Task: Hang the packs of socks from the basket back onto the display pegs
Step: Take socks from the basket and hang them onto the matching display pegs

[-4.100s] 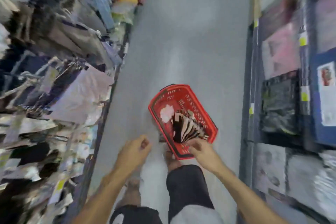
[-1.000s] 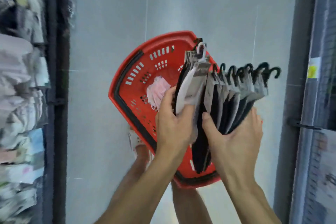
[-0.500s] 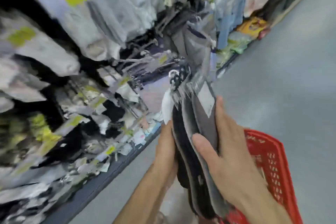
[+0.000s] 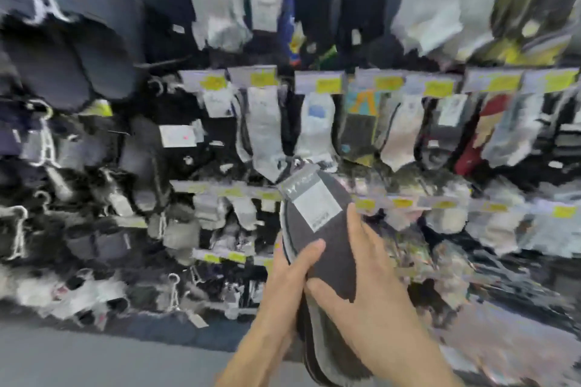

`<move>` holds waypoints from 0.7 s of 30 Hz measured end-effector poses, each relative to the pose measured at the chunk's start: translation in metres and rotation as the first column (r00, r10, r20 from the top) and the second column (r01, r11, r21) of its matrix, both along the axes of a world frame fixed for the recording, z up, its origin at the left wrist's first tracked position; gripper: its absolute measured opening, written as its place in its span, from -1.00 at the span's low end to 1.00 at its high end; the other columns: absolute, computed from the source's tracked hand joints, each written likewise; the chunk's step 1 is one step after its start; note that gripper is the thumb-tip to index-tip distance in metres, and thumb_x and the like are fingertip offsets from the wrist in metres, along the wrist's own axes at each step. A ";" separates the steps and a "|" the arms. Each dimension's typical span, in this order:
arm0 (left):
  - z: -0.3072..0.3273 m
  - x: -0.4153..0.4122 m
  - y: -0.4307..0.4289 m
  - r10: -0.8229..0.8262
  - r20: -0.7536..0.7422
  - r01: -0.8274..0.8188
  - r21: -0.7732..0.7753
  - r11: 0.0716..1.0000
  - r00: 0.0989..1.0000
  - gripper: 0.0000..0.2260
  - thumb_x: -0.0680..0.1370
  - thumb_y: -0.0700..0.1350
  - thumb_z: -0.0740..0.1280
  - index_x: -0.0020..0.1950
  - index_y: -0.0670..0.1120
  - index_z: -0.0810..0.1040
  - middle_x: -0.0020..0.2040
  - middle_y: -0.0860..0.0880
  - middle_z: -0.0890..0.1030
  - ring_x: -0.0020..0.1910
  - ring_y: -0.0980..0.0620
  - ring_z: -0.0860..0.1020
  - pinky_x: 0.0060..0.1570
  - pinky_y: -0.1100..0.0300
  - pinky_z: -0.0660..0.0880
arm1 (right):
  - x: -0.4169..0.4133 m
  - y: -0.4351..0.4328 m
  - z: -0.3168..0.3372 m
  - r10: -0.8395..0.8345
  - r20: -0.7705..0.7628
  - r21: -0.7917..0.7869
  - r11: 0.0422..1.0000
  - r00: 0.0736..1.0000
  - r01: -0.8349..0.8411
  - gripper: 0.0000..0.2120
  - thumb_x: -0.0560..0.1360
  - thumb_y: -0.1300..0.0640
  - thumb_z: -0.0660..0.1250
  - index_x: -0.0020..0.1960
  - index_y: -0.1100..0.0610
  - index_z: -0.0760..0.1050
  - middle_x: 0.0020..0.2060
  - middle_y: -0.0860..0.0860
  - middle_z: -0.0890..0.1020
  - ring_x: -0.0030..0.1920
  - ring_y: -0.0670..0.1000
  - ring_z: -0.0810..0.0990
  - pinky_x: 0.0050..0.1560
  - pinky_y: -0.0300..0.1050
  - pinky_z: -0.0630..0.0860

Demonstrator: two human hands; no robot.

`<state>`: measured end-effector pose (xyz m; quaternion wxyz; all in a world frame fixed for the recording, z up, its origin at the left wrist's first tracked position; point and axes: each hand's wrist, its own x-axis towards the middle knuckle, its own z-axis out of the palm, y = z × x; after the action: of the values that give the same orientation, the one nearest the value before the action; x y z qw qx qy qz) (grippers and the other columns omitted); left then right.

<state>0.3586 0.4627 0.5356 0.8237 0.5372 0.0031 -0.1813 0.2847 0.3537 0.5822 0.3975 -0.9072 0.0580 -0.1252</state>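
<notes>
Sock packs (image 4: 330, 248) sit in a stack just below the middle of the view, at about 6 o'clock, held in both hands in front of the rack (image 4: 371, 77). The stack leans with its top end toward 11 o'clock.

The left hand (image 4: 287, 286) comes up from 6 o'clock and grips the stack's left edge. Its thumb (image 4: 309, 256) is curled over the front pack, and its fingers are hidden behind. The right hand (image 4: 374, 302) clamps the stack from 4 o'clock. Its forefinger (image 4: 355, 229) lies straight up the right edge, and its thumb (image 4: 323, 292) presses across the front.

The front pack is flat, long and round-ended, of dark grey knit. A paler grey card tops it, and it carries a white rectangular label (image 4: 316, 206). Edges of more packs show as thin dark and light layers along the left side and at the lower end. The hooks at the top are too blurred to make out.

Behind, from 9 to 3 o'clock, soft socks (image 4: 267, 135) in white, grey, black and colours hang in rows under yellow tags (image 4: 328, 85). Smooth grey floor (image 4: 94, 361) lies at 7 o'clock.
</notes>
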 end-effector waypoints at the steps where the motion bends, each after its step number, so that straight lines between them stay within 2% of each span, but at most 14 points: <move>1: 0.016 0.009 0.030 0.048 0.056 -0.046 -0.034 0.998 0.997 -0.24 0.12 0.12 0.59 0.31 0.09 0.50 0.06 0.00 0.74 0.01 -0.03 0.72 -0.11 0.06 0.66 | 0.011 0.023 0.015 0.049 0.052 0.078 0.996 0.997 -0.053 -0.18 0.42 -0.38 0.25 0.36 -0.59 -0.34 0.42 -0.51 0.01 0.37 -0.41 0.18 0.23 -0.22 0.30; 2: 0.032 0.016 0.057 0.085 0.120 -0.078 -0.059 0.995 0.989 -0.26 0.16 0.11 0.58 0.32 0.10 0.49 0.06 0.02 0.74 0.00 -0.02 0.72 -0.16 0.11 0.66 | 0.022 0.043 0.030 0.077 0.105 0.129 0.988 0.992 -0.090 -0.28 0.42 -0.39 0.24 0.35 -0.63 -0.19 0.38 -0.57 0.07 0.32 -0.49 0.20 0.25 -0.21 0.34; 4: 0.061 0.027 0.101 0.137 0.239 -0.116 -0.103 0.988 0.961 -0.33 0.25 0.10 0.56 0.35 0.11 0.49 0.13 0.01 0.72 0.06 -0.04 0.71 -0.15 0.16 0.65 | 0.043 0.078 0.057 0.092 0.201 0.171 0.977 0.975 -0.128 -0.40 0.40 -0.37 0.28 0.33 -0.61 0.06 0.30 -0.55 0.31 0.26 -0.46 0.35 0.25 -0.17 0.46; 5: 0.073 0.031 0.118 0.174 0.279 -0.144 -0.126 0.982 0.944 -0.36 0.29 0.09 0.54 0.35 0.11 0.49 0.15 -0.01 0.71 0.09 -0.06 0.70 -0.12 0.15 0.65 | 0.053 0.093 0.068 0.089 0.243 0.176 0.975 0.966 -0.134 -0.44 0.41 -0.31 0.35 0.32 -0.56 0.16 0.24 -0.51 0.41 0.22 -0.42 0.42 0.19 -0.17 0.51; 7: 0.093 0.041 0.144 0.240 0.340 -0.194 -0.163 0.967 0.909 -0.40 0.31 0.08 0.53 0.34 0.14 0.49 0.18 -0.01 0.70 0.12 -0.07 0.68 -0.09 0.15 0.65 | 0.070 0.117 0.088 0.074 0.326 0.163 0.978 0.942 -0.133 -0.49 0.36 -0.25 0.44 0.22 -0.50 0.30 0.12 -0.44 0.48 0.14 -0.39 0.47 0.01 -0.30 0.53; 9: 0.110 0.051 0.162 0.276 0.401 -0.224 -0.173 0.959 0.873 -0.49 0.31 0.09 0.52 0.25 0.22 0.54 0.16 0.01 0.70 0.11 -0.05 0.69 -0.10 0.18 0.64 | 0.084 0.133 0.104 0.052 0.368 0.167 0.979 0.928 -0.121 -0.51 0.24 -0.31 0.45 0.12 -0.45 0.37 0.03 -0.38 0.51 0.05 -0.37 0.51 -0.14 -0.35 0.49; 11: 0.124 0.062 0.173 0.272 0.455 -0.225 -0.156 0.962 0.848 -0.59 0.32 0.11 0.52 0.14 0.31 0.57 0.11 0.05 0.72 0.08 0.00 0.70 -0.12 0.23 0.63 | 0.100 0.144 0.116 0.045 0.381 0.217 0.966 0.923 -0.137 -0.51 0.17 -0.34 0.44 0.07 -0.34 0.44 -0.03 -0.30 0.58 -0.05 -0.29 0.59 -0.15 -0.31 0.50; 13: 0.134 0.074 0.178 0.261 0.492 -0.215 -0.148 0.965 0.831 -0.62 0.33 0.14 0.53 0.11 0.34 0.57 0.11 0.08 0.71 0.08 0.03 0.70 -0.12 0.25 0.63 | 0.117 0.149 0.126 0.054 0.411 0.275 0.945 0.910 -0.180 -0.55 0.17 -0.30 0.45 0.03 -0.28 0.50 -0.09 -0.26 0.64 -0.12 -0.25 0.63 -0.22 -0.30 0.53; 17: 0.151 0.104 0.187 0.254 0.544 -0.199 -0.160 0.967 0.800 -0.42 0.30 0.27 0.56 0.28 0.34 0.48 0.25 0.09 0.65 0.21 0.03 0.64 0.03 0.15 0.62 | 0.156 0.148 0.138 0.077 0.488 0.324 0.909 0.869 -0.262 -0.65 0.29 -0.07 0.55 0.03 -0.26 0.55 -0.11 -0.29 0.66 -0.13 -0.26 0.62 -0.22 -0.36 0.53; 19: 0.157 0.123 0.187 0.244 0.579 -0.200 -0.141 0.970 0.778 -0.42 0.34 0.27 0.53 0.33 0.32 0.45 0.30 0.09 0.62 0.26 0.03 0.61 0.08 0.15 0.61 | 0.181 0.143 0.142 0.084 0.524 0.334 0.895 0.848 -0.295 -0.64 0.34 0.09 0.57 0.02 -0.23 0.56 -0.13 -0.28 0.66 -0.16 -0.25 0.61 -0.21 -0.46 0.48; 21: 0.166 0.143 0.186 0.242 0.599 -0.210 -0.125 0.970 0.763 -0.44 0.40 0.22 0.52 0.36 0.27 0.44 0.30 0.05 0.62 0.26 0.00 0.61 0.07 0.18 0.61 | 0.204 0.140 0.147 0.094 0.543 0.351 0.878 0.835 -0.327 -0.63 0.35 0.17 0.57 0.00 -0.19 0.56 -0.17 -0.24 0.67 -0.21 -0.21 0.62 -0.23 -0.44 0.49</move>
<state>0.5018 0.6488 0.7016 0.8094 0.5416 -0.2026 0.1021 0.4887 0.4932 0.7290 0.5997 -0.7315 -0.1259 -0.2992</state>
